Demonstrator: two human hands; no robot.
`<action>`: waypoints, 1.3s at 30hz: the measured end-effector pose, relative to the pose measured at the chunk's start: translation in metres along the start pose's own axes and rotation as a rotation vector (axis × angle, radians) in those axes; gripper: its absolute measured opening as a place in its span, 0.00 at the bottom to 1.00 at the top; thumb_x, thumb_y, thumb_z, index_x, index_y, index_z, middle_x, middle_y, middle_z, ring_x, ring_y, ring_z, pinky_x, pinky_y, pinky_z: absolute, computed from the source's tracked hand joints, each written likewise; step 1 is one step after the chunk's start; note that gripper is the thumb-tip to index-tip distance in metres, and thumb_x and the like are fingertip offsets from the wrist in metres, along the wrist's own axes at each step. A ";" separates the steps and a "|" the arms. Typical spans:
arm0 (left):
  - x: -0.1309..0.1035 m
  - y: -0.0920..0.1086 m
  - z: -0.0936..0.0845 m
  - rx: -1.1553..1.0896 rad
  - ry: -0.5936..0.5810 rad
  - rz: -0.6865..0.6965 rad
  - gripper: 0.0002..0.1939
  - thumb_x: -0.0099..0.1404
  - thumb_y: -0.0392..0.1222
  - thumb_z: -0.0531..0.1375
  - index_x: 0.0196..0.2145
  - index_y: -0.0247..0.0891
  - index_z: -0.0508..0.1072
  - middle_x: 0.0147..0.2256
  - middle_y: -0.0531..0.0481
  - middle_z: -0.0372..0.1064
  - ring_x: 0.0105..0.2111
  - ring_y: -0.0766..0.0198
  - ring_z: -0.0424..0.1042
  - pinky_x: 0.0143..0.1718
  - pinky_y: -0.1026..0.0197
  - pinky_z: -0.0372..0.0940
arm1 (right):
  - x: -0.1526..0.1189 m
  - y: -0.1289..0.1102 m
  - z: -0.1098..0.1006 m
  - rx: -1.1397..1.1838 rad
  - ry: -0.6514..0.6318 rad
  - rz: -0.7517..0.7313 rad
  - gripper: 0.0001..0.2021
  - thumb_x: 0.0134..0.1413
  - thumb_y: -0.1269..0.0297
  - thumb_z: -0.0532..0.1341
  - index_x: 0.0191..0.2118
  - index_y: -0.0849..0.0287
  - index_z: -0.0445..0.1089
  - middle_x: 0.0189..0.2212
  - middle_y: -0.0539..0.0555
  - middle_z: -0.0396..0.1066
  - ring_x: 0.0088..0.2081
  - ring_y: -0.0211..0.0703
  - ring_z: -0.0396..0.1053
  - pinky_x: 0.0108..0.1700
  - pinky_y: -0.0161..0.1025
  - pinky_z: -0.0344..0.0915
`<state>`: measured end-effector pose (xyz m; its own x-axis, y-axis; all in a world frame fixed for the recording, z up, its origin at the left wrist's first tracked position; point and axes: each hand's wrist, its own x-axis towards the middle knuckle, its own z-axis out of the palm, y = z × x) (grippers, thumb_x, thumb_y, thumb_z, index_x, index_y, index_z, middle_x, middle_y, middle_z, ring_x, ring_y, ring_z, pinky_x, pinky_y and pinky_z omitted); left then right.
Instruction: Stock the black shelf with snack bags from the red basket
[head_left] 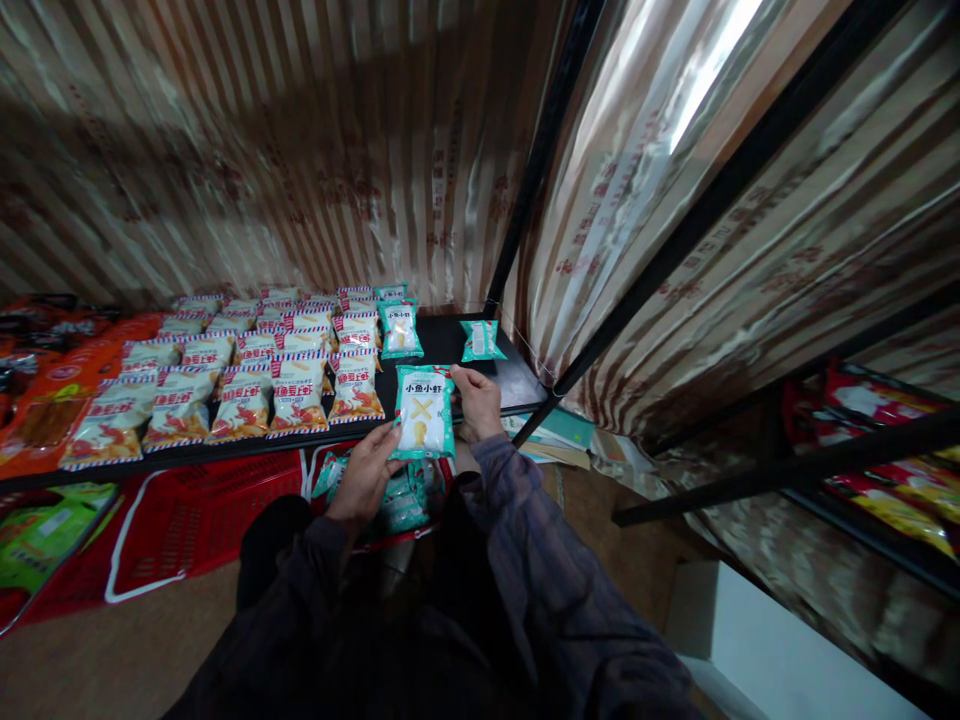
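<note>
A teal and white snack bag (422, 412) is held upright between my two hands, its printed front towards me. My left hand (367, 472) grips its lower left edge, and my right hand (478, 402) pinches its upper right side. Beyond it, on the black shelf (442, 335), stands a matching teal bag (400, 328). Another teal bag (482, 340) lies by itself near the shelf's right end. Below my hands, a red basket (361, 540) contains several more teal bags (405, 500), partly hidden by my left hand and the held bag.
Rows of white and orange snack bags (300, 392) fill the shelf's middle, with orange packets (56, 390) further left. A red basket (180, 515) with a white handle is below. Black metal posts (660, 240) slant across the right, before a striped curtain (300, 130). A white box (780, 640) stands lower right.
</note>
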<state>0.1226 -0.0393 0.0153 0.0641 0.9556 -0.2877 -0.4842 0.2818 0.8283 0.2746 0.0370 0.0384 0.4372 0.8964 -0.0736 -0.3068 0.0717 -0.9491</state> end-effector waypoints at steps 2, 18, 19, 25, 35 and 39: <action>-0.002 0.001 0.002 -0.045 -0.040 -0.019 0.17 0.48 0.46 0.68 0.36 0.38 0.75 0.41 0.44 0.73 0.43 0.55 0.72 0.40 0.58 0.69 | 0.002 0.002 -0.001 0.000 0.008 -0.016 0.17 0.29 0.51 0.68 0.23 0.61 0.71 0.17 0.45 0.65 0.20 0.31 0.58 0.19 0.29 0.57; -0.005 -0.018 0.023 -0.149 0.050 -0.136 0.15 0.45 0.41 0.71 0.27 0.35 0.70 0.29 0.48 0.72 0.33 0.59 0.75 0.39 0.56 0.69 | -0.002 0.008 0.002 0.048 0.019 -0.037 0.15 0.33 0.55 0.67 0.26 0.61 0.72 0.21 0.47 0.69 0.24 0.33 0.64 0.22 0.29 0.65; -0.005 -0.018 0.024 -0.143 0.068 -0.126 0.15 0.45 0.40 0.71 0.28 0.35 0.70 0.29 0.48 0.72 0.32 0.60 0.74 0.37 0.58 0.69 | -0.002 0.008 0.001 0.046 0.026 -0.037 0.15 0.33 0.55 0.67 0.26 0.61 0.72 0.22 0.47 0.69 0.24 0.33 0.64 0.21 0.30 0.64; -0.009 -0.018 0.029 -0.123 0.115 -0.073 0.18 0.41 0.39 0.71 0.29 0.35 0.69 0.29 0.51 0.72 0.27 0.68 0.70 0.27 0.67 0.65 | 0.002 0.008 -0.001 0.050 0.082 -0.031 0.15 0.32 0.55 0.68 0.25 0.62 0.72 0.19 0.46 0.69 0.22 0.32 0.62 0.21 0.29 0.60; -0.006 -0.025 0.029 -0.006 0.151 0.035 0.28 0.46 0.40 0.68 0.45 0.35 0.65 0.36 0.46 0.72 0.28 0.67 0.71 0.29 0.66 0.66 | -0.003 -0.002 -0.005 0.071 0.075 -0.058 0.15 0.32 0.54 0.67 0.24 0.61 0.72 0.19 0.46 0.68 0.22 0.32 0.61 0.23 0.30 0.58; 0.000 -0.032 0.028 0.060 0.212 0.164 0.51 0.48 0.38 0.67 0.63 0.46 0.42 0.55 0.38 0.60 0.41 0.61 0.71 0.36 0.63 0.67 | -0.006 -0.007 -0.005 0.031 0.079 -0.101 0.15 0.34 0.53 0.66 0.25 0.61 0.72 0.19 0.46 0.67 0.22 0.33 0.60 0.22 0.30 0.58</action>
<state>0.1625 -0.0460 0.0022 -0.1981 0.9514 -0.2359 -0.4202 0.1350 0.8973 0.2785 0.0289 0.0441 0.5320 0.8468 -0.0037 -0.2833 0.1739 -0.9431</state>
